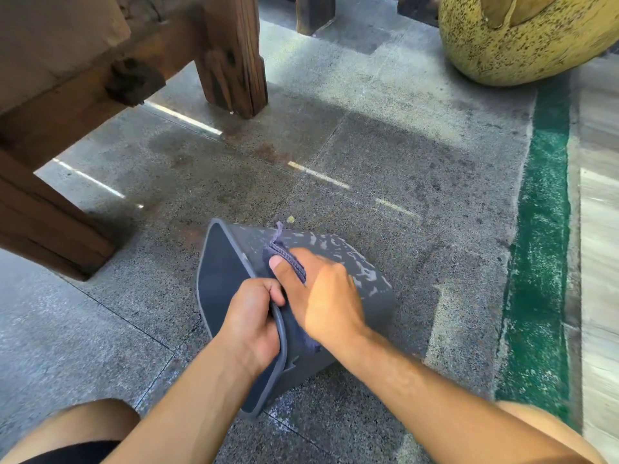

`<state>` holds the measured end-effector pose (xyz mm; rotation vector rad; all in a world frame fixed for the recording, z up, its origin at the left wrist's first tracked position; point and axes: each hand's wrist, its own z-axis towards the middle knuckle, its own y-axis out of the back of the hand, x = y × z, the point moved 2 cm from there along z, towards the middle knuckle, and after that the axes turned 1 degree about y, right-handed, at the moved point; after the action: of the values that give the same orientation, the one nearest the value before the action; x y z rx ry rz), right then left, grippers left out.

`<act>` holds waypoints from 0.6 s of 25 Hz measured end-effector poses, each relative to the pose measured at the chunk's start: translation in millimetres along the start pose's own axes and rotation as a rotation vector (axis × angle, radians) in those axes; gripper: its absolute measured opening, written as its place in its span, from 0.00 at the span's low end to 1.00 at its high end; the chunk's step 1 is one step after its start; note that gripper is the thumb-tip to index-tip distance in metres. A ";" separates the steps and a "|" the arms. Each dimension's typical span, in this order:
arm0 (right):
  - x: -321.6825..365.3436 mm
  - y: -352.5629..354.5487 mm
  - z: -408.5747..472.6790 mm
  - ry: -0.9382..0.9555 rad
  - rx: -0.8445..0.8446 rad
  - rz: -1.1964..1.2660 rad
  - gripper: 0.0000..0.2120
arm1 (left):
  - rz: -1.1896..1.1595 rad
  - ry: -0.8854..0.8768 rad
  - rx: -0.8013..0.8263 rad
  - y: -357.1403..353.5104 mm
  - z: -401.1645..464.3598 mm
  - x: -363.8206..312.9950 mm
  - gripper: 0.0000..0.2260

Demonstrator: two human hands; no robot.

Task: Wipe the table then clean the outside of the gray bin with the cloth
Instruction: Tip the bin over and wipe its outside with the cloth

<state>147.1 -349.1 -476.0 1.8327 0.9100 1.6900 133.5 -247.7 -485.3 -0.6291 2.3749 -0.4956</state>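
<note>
The left hand grips the tipped gray bin's rim while, at three o'clock of it, the right hand presses the cloth flat-fingered against the bin's side.

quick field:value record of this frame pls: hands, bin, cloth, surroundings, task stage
left hand: grips the rim of the gray plastic bin
right hand: presses the bluish-gray woven cloth flat against the bin's outer wall
bin pose: tipped on its side on the speckled stone floor, opening facing left
bin surface: pale blotches on the outer wall beyond the cloth
nearby: brown wooden table leg upper left; yellow speckled pot upper right
stage: bin cleaning under way
</note>
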 end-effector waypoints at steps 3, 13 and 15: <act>4.4 -8.6 -1.2 -0.017 0.030 -0.005 0.20 | 0.010 -0.010 -0.020 5.7 1.6 0.2 0.11; -12.6 -17.7 13.5 -0.025 0.068 -0.062 0.17 | -0.005 0.034 -0.033 16.7 7.2 1.0 0.31; -18.3 -19.1 17.0 -0.024 0.075 -0.099 0.19 | 0.009 0.009 -0.051 18.5 7.3 1.3 0.28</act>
<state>160.8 -348.6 -504.3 1.8203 1.0492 1.5910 131.6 -234.7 -500.2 -0.6403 2.4039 -0.4367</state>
